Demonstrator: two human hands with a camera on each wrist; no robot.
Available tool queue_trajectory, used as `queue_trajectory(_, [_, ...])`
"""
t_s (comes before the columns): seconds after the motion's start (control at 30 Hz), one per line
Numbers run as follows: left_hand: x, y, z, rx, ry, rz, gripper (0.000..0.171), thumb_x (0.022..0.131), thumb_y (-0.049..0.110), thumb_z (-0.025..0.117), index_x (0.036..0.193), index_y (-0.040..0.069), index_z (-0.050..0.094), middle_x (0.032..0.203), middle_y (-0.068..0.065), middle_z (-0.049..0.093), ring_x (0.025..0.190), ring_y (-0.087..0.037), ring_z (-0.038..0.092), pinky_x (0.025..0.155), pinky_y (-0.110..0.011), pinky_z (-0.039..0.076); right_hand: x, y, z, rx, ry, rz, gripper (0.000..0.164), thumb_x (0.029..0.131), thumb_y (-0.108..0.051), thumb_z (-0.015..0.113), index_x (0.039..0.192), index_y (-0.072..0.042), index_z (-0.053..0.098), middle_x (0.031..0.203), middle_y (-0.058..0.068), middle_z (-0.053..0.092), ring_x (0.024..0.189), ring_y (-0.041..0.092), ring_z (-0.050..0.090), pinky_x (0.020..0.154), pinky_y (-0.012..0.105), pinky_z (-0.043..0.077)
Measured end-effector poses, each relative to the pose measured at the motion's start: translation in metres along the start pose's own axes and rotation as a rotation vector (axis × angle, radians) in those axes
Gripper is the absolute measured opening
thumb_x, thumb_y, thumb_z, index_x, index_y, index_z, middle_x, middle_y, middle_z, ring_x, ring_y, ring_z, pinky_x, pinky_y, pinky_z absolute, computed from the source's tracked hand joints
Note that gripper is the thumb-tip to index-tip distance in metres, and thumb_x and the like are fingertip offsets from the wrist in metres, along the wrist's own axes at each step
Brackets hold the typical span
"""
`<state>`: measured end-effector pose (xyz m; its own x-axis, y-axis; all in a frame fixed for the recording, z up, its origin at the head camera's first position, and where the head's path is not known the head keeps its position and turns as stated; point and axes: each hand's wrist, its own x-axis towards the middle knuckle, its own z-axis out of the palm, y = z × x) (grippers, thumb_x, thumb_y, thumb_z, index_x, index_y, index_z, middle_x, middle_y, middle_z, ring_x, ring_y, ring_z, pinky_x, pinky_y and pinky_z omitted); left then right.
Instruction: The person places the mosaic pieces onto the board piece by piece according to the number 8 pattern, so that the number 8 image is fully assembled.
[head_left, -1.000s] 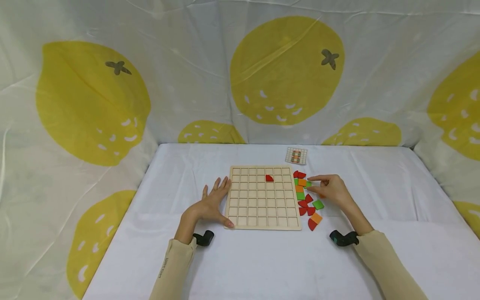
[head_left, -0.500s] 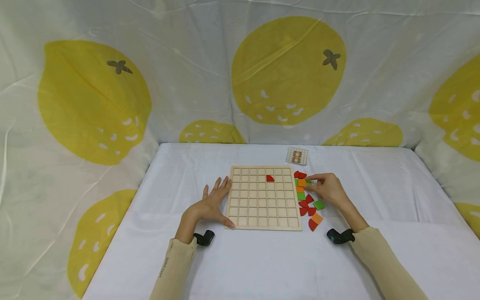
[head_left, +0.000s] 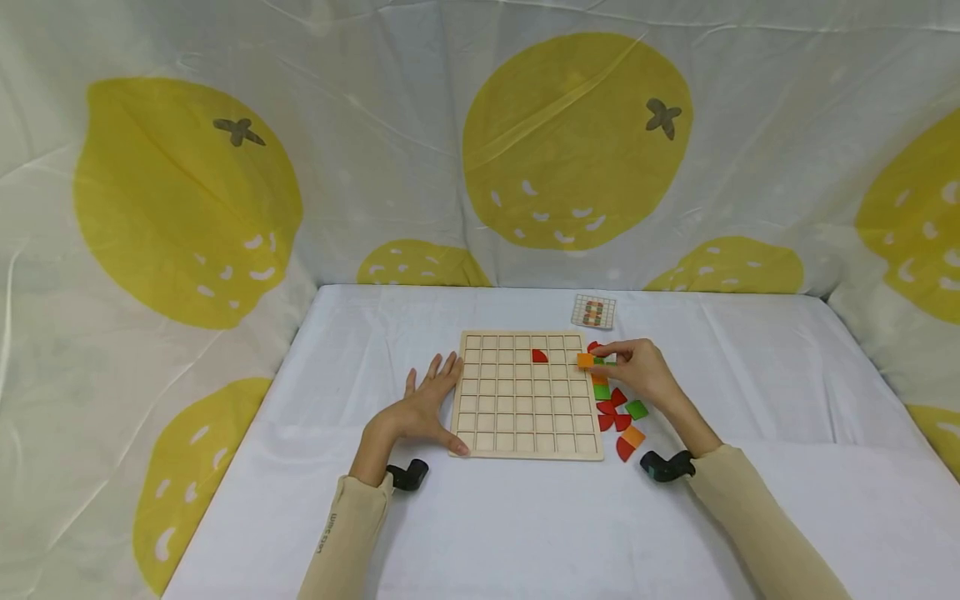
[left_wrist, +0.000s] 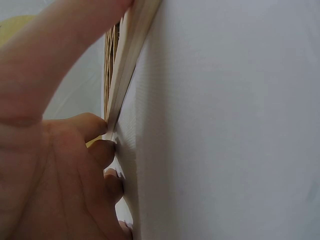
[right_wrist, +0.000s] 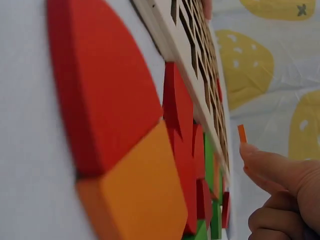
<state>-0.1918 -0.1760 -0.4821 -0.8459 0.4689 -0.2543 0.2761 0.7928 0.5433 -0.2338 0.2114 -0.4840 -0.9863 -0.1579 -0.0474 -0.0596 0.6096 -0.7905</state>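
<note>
A square wooden grid board lies on the table with one red quarter-circle tile in a cell of its upper part. My left hand rests spread along the board's left side, its thumb at the near left corner; in the left wrist view the fingertips touch the board's edge. Between thumb and index finger my right hand pinches an orange square tile over the board's right border. The right wrist view shows this tile edge-on, raised off the board, with the other fingers curled.
Red quarter-circle tiles and green square tiles lie loose along the board's right side. Nearest the front, an orange tile touches a red one. A small pattern card lies behind the board. A lemon-print cloth hangs at the back.
My right hand has lifted the orange square tile from the pile and moved it left to the board's right border. My left hand stays in place.
</note>
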Motion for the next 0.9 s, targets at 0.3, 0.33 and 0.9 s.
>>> queue_trajectory(0.3, [-0.001, 0.001, -0.001, 0.000, 0.002, 0.007, 0.149, 0.061, 0.046, 0.099, 0.167, 0.006, 0.002, 0.176, -0.012, -0.006, 0.162, -0.037, -0.014, 0.124, -0.070, -0.012, 0.018, -0.021, 0.028, 0.014, -0.031, -0.074, 0.030, 0.088, -0.020, 0.083, 0.113, -0.004, 0.080, 0.056, -0.003, 0.032, 0.050, 0.013, 0.028, 0.047, 0.023, 0.022])
queue_trajectory(0.33, [-0.001, 0.001, -0.001, 0.000, 0.003, 0.005, 0.149, 0.061, 0.046, 0.099, 0.167, 0.006, 0.002, 0.176, -0.012, -0.005, 0.162, -0.037, -0.014, 0.124, -0.070, -0.012, 0.019, -0.024, 0.032, 0.012, -0.035, -0.083, 0.030, 0.088, -0.020, 0.083, 0.113, -0.004, 0.080, 0.056, -0.003, 0.033, 0.050, 0.013, 0.029, 0.047, 0.023, 0.023])
queue_trajectory(0.9, [0.000, 0.000, 0.000, -0.002, -0.003, 0.003, 0.149, 0.061, 0.047, 0.099, 0.167, 0.007, 0.001, 0.176, -0.011, -0.007, 0.162, -0.036, -0.015, 0.124, -0.070, -0.012, 0.038, -0.046, 0.067, 0.022, -0.026, -0.085, 0.028, 0.087, -0.021, 0.084, 0.111, -0.008, 0.081, 0.054, -0.002, 0.048, 0.049, 0.013, 0.039, 0.048, 0.023, 0.030])
